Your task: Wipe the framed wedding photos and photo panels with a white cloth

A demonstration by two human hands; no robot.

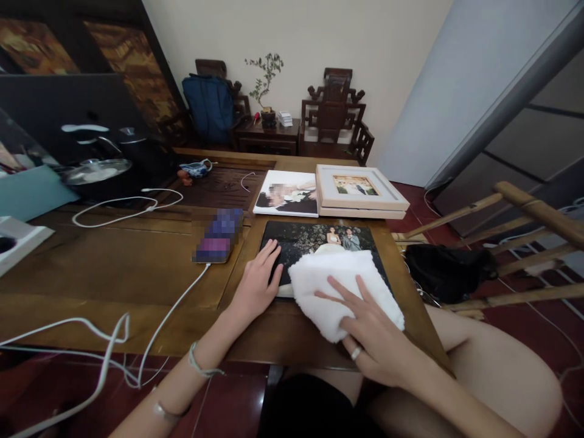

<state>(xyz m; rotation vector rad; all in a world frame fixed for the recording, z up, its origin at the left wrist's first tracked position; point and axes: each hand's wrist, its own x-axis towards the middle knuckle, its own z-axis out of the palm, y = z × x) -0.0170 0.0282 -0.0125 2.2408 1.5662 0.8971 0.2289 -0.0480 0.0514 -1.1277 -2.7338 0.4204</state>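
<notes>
A dark photo print (314,240) of a couple lies flat near the front edge of the wooden table (137,267). My left hand (258,283) rests open on its left edge, fingers flat on the print. A folded white cloth (337,286) covers the lower right of the print. My right hand (369,331) lies on the cloth with fingers stretched out and spread, pressing it down.
Beyond the print lie another photo print (287,193) and stacked light wooden frames (358,191). A phone (219,236) with a white cable (173,316) lies to the left. Pots (98,170), wooden chairs (335,115) and a bamboo chair (515,243) surround the table.
</notes>
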